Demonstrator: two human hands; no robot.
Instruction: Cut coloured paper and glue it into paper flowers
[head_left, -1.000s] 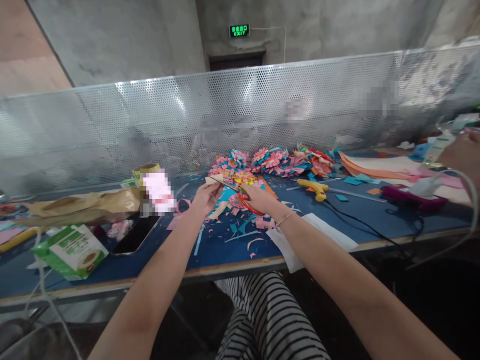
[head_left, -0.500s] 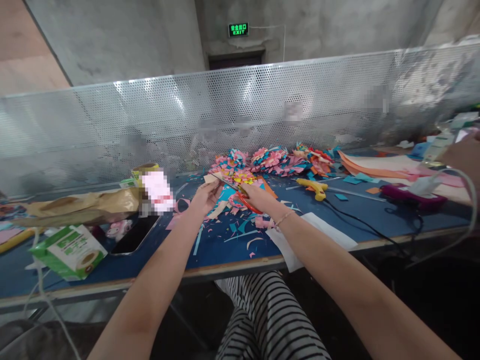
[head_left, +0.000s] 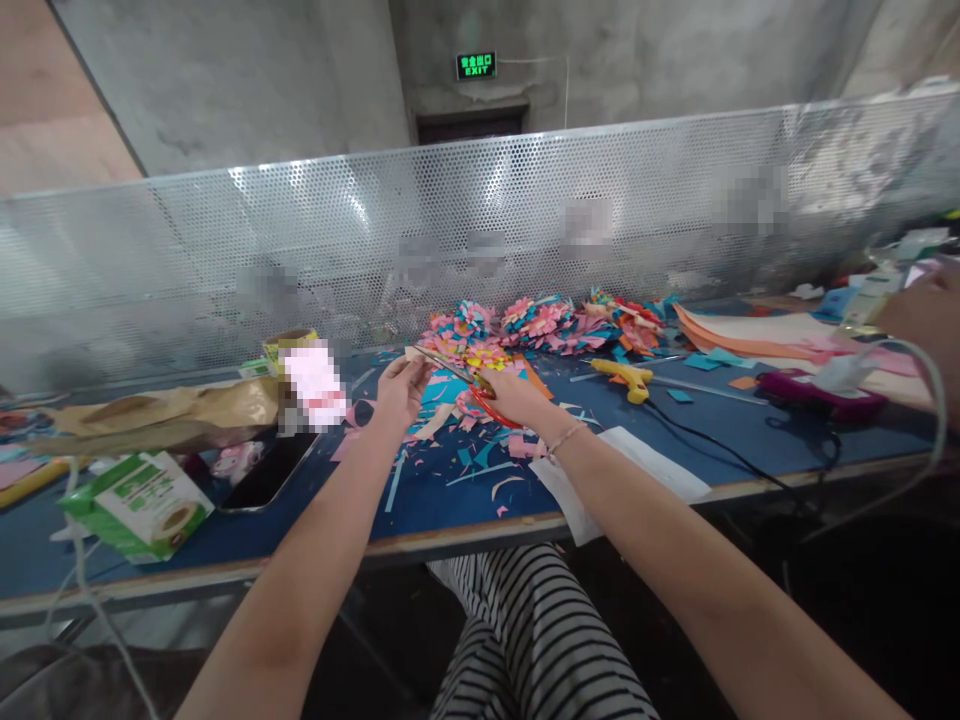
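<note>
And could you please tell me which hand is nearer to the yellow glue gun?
The right hand: holding red-handled scissors, it is to the left of the yellow glue gun. The left hand, pinching a cream paper piece, is farther left.

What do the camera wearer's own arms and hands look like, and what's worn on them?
The left arm and right arm are bare, sleeveless as far as they show. The left hand and right hand are ungloved. A thin, pale bracelet crosses the right arm at the wrist.
</note>
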